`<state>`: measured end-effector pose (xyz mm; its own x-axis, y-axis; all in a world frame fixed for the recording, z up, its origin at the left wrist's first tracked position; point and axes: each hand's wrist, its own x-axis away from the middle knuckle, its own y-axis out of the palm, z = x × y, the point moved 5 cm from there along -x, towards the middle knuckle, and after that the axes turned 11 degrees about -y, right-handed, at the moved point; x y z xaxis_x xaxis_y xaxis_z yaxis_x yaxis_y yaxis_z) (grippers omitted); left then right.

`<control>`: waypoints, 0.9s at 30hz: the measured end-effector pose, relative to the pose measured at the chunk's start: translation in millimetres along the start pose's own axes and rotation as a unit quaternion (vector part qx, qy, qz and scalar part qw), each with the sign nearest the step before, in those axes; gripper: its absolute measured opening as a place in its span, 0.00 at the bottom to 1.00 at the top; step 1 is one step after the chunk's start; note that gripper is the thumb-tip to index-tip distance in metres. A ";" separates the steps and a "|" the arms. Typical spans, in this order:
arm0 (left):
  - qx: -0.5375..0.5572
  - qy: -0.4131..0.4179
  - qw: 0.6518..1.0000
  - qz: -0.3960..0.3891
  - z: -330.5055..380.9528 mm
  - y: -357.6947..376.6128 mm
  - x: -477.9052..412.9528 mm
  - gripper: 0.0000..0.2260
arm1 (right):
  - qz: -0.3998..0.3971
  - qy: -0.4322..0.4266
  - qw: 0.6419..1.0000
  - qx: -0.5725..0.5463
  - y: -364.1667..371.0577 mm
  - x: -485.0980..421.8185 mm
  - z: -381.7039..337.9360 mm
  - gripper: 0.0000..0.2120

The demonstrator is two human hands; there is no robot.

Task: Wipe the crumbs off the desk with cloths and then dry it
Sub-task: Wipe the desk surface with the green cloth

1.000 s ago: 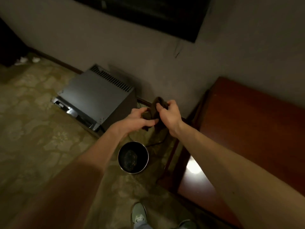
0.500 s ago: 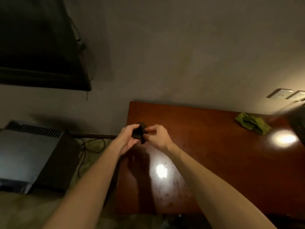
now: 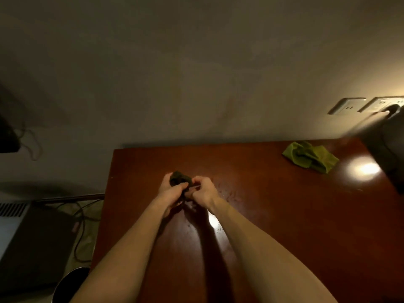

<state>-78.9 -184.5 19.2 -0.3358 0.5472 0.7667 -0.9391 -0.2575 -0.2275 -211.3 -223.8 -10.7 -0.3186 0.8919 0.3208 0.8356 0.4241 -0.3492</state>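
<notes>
- both hands meet above the desk (image 3: 284, 226), near its left back part.
- left hand (image 3: 171, 192) curls its fingers round a dark cloth (image 3: 180, 179), bunched into a wad.
- right hand (image 3: 204, 191) pinches the same cloth from the other side.
- the cloth is held between the hands, over the desk top; whether it touches the wood cannot be told.
- small crumbs (image 3: 227, 193) speckle the wood just right of the hands.
- a green cloth (image 3: 310, 157) lies crumpled at the back right, well apart.
- two sockets (image 3: 347, 106) sit on the wall.
</notes>
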 end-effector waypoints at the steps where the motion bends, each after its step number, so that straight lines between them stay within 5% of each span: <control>1: -0.022 0.014 0.999 0.019 9.2 6.7 -7.3 0.23 | -0.016 -0.003 1.000 -0.004 -8.1 -5.9 4.8 0.14; 7: -0.180 0.091 0.974 0.101 44.1 49.0 -35.9 0.15 | -0.050 -0.006 0.999 0.018 -64.4 -39.2 33.6 0.19; 13: -0.208 0.120 0.969 0.061 69.9 107.0 -44.8 0.12 | -0.053 0.005 0.998 0.030 -105.0 -57.7 52.3 0.15; 19: -0.294 0.151 0.942 0.057 81.6 132.6 -73.3 0.16 | -0.121 -0.038 0.952 0.277 -118.9 -74.5 56.1 0.25; 23: -0.466 0.139 0.872 0.056 74.1 150.2 -80.1 0.26 | 0.032 -0.050 0.941 0.332 -181.0 -71.2 64.1 0.12; 27: -0.624 0.183 0.757 0.071 86.6 166.1 -77.8 0.30 | 0.167 0.002 0.895 0.413 -261.2 -69.9 86.3 0.21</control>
<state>-202.4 -338.9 -26.3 -0.2238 0.8270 0.5157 -0.1536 0.4925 -0.8566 -445.9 -383.4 -17.9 -0.1092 0.9908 0.0802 0.2681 0.1070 -0.9574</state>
